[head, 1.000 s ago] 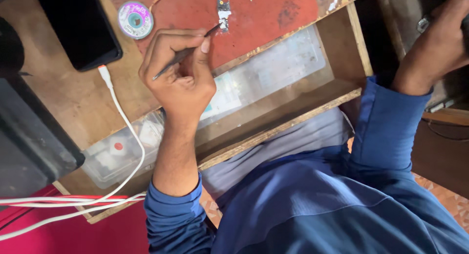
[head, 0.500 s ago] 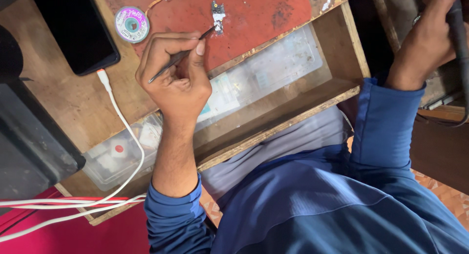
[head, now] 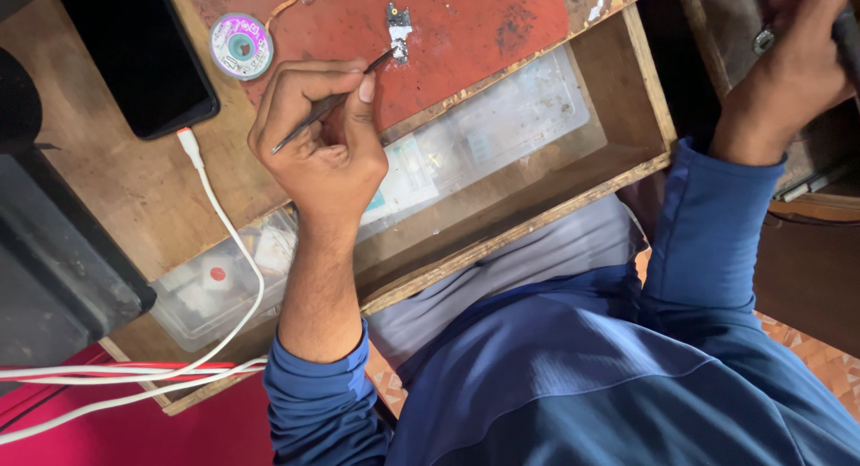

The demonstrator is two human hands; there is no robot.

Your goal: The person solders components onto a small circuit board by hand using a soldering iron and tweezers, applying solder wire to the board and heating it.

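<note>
On the red mat [head: 466, 36], at twelve o'clock, lies a small circuit board [head: 398, 29]. The left hand [head: 318, 139] pinches tweezers [head: 333, 100] shut-fingered, tips touching it. At two o'clock, the right hand [head: 788, 72] grips a dark handle [head: 847, 36].

The right hand [head: 793, 67] and its dark tool [head: 847, 36] are cut off by the frame's edge.

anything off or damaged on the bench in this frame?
The red mat is worn: dark scorched-looking patches right of the small circuit board and whitish residue around it. The tweezers in the left hand touch that board. The open wooden drawer has a chipped, rough front edge. Nothing looks spilled.
</note>
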